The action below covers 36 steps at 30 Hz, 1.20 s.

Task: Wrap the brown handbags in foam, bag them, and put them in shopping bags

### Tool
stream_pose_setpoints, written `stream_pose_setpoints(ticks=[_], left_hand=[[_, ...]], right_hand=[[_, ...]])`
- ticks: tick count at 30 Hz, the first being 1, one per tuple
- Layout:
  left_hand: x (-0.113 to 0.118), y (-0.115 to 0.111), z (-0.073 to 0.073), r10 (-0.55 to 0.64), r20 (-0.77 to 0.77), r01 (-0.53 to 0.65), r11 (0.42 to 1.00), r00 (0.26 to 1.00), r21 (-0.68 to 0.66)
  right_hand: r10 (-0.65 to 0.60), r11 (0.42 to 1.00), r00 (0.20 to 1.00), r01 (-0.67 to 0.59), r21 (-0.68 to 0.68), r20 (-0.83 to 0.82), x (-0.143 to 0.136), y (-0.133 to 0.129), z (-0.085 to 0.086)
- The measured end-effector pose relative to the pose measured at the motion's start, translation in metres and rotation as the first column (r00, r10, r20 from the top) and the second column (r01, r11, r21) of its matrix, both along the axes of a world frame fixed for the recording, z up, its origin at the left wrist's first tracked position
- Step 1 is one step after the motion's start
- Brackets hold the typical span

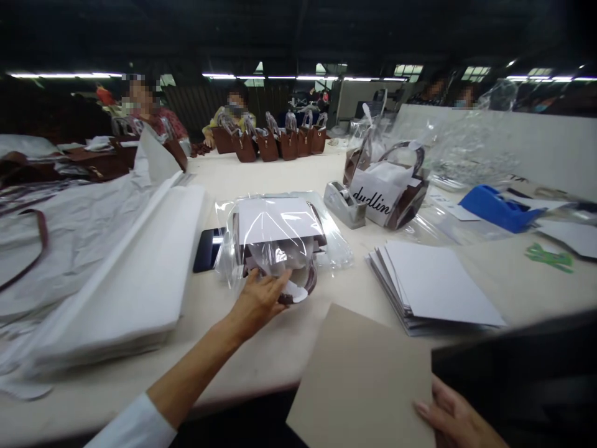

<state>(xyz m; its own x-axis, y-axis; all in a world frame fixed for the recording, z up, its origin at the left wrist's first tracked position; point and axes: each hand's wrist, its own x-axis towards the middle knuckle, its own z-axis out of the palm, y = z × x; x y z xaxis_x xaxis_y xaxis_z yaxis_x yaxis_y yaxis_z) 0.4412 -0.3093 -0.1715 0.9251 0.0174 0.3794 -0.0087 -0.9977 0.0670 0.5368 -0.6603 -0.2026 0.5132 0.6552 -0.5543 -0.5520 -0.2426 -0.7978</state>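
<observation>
A brown handbag lies on the table inside a clear plastic bag, with a white card over its upper part. My left hand rests at the near edge of this bundle by the handle, its fingers spread on the plastic. In my right hand is a grey-beige board, pinched at its right edge, above the table's front edge. A stack of white boards sits on the table just beyond it.
White paper sheets pile at the left beside a phone. Behind are a grey tape dispenser, a wrapped bag and a blue dispenser. Brown bags line the far side, near two people.
</observation>
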Motion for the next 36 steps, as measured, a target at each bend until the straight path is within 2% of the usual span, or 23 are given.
stream_pose_setpoints(ticks=[4,7,10,13,18,20,22,25,27,32,36], left_hand=[[0.019,0.010,0.047,0.029,-0.009,-0.030,0.981,1.000,-0.192],[0.034,0.023,0.080,0.069,-0.079,-0.095,0.914,0.994,-0.394],[0.047,0.035,0.102,0.068,-0.097,-0.110,0.835,0.993,-0.538],[0.054,0.041,0.115,0.043,-0.125,-0.109,0.802,0.991,-0.587],[0.055,0.038,0.121,0.024,-0.153,-0.109,0.805,0.988,-0.583],[0.055,0.037,0.119,0.018,-0.153,-0.105,0.805,0.988,-0.584],[0.054,0.036,0.116,0.016,-0.147,-0.101,0.800,0.989,-0.591],[0.053,0.035,0.111,0.006,-0.138,-0.087,0.805,0.990,-0.587],[0.054,0.033,0.110,0.003,-0.139,-0.082,0.823,0.990,-0.562],[0.056,0.027,0.111,-0.005,-0.149,-0.074,0.849,0.989,-0.523],[0.057,0.026,0.108,-0.013,-0.132,-0.058,0.855,0.991,-0.516]], right_hand=[[0.012,0.988,0.998,-0.003,0.154,-0.057,-0.014,0.041,0.018],[0.039,0.962,0.996,-0.014,0.272,-0.086,-0.018,0.070,0.032],[0.005,0.937,0.996,0.027,0.348,-0.092,-0.019,0.094,0.047],[-0.047,0.918,0.996,0.075,0.389,-0.082,-0.022,0.110,0.061],[0.107,0.905,0.993,-0.077,0.418,-0.047,-0.028,0.126,0.078],[0.033,0.929,0.999,-0.018,0.369,-0.035,-0.024,0.132,0.079],[-0.125,0.943,0.992,0.128,0.308,-0.030,-0.018,0.136,0.077],[-0.283,0.925,0.958,0.282,0.256,-0.033,-0.012,0.141,0.075],[-0.287,0.927,0.957,0.286,0.244,-0.031,-0.015,0.146,0.078],[-0.199,0.958,0.980,0.194,0.210,0.003,-0.025,0.168,0.088],[-0.325,0.925,0.946,0.317,0.209,0.006,-0.016,0.184,0.076]])
